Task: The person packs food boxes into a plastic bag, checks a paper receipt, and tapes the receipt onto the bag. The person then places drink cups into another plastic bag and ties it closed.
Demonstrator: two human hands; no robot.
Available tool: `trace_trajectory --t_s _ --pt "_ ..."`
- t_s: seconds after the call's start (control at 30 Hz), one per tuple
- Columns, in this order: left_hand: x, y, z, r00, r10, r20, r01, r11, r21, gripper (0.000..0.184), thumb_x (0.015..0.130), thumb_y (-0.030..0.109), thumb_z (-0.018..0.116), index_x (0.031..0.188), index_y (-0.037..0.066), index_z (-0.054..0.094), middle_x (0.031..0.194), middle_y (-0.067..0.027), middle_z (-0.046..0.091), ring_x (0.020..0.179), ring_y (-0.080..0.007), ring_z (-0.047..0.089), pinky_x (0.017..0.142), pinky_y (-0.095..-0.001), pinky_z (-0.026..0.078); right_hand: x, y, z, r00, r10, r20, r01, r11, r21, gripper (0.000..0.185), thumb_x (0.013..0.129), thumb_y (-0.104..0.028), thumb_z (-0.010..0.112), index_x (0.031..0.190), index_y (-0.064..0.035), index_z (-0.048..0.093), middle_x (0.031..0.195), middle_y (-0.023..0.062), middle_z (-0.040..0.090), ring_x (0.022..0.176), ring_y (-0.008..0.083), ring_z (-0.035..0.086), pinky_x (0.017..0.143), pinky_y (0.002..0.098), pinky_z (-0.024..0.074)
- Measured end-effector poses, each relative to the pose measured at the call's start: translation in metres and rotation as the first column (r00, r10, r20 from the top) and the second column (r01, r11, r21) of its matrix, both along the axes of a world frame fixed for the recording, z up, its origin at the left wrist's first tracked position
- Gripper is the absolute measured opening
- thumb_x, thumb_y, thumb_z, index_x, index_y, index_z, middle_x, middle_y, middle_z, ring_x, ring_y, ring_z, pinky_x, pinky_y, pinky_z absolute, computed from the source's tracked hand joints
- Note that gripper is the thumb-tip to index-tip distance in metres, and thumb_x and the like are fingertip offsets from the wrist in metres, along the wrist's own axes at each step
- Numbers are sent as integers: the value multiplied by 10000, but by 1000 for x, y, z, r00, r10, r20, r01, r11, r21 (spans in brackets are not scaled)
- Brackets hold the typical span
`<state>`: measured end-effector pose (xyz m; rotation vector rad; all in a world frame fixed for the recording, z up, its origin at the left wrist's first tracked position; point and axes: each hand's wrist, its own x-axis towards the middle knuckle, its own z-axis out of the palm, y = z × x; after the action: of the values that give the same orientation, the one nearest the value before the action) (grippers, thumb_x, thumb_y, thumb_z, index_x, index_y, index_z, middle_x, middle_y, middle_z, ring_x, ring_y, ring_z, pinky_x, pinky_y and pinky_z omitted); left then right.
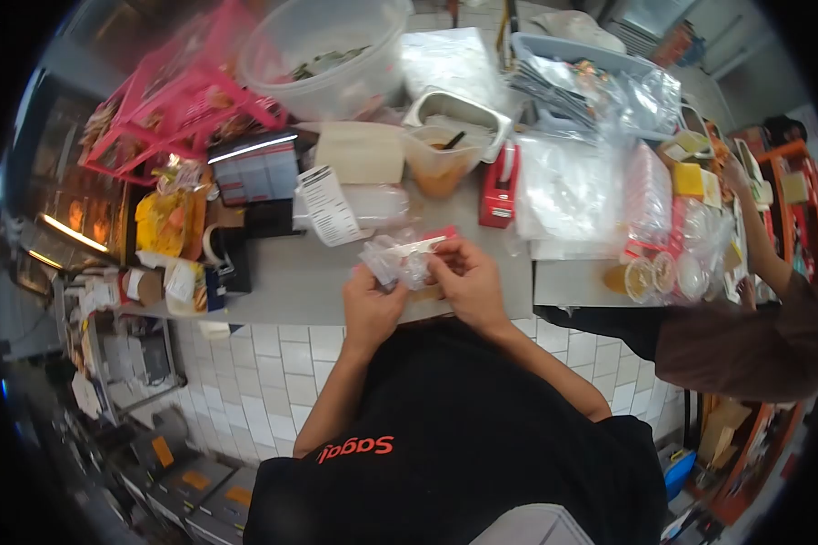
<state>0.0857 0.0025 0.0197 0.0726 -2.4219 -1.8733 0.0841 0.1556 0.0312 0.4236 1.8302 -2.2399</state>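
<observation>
My left hand (374, 307) is closed on one side of a small crumpled clear plastic bag (386, 259) above the front of the grey counter. My right hand (470, 283) pinches the bag's other side, fingers bent. A thin white strip with a red end (438, 238) lies along the top of the bag; I cannot make out its kind. Just beyond my hands are a printed receipt (329, 205), a plastic tub of orange-brown sauce (439, 173) with a dark handle in it, and a red box (499, 186).
A large clear bowl (327, 86) and a pink rack (186, 100) stand at the back left. A tape dispenser (224, 254) is at the left. To the right lie stacked plastic bags (568, 195) and lidded cups (668, 277). Another person's arm (762, 222) reaches in at the right.
</observation>
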Motion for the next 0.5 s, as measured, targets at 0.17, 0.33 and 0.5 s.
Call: trace_trajectory --t_s 0.17,0.33,0.5 --pt "2 -3 4 993 -43 107 33 996 87 211 832 114 733 978 -23 670 864 -106 702 797 -136 654 699 -296 517 4 0 2 998 -64 23 63 997 34 170 916 -150 695 978 -2 639 832 42 683 708 98 654 551 219 507" --pt "8 -3 0 989 -21 145 -17 967 256 236 840 47 711 1024 -22 580 993 -123 690 889 -135 640 733 -281 510 12 6 0 997 71 25 -74 985 156 193 920 -168 694 1030 -12 664 876 42 701 733 96 659 602 233 523" --pt "8 -4 4 989 -85 118 50 960 276 197 875 3 665 1000 12 513 1032 -120 680 935 -126 623 765 -269 505 12 6 -3 993 108 -44 -95 968 233 172 920 -158 688 1004 -9 676 832 28 699 728 81 653 612 235 524"
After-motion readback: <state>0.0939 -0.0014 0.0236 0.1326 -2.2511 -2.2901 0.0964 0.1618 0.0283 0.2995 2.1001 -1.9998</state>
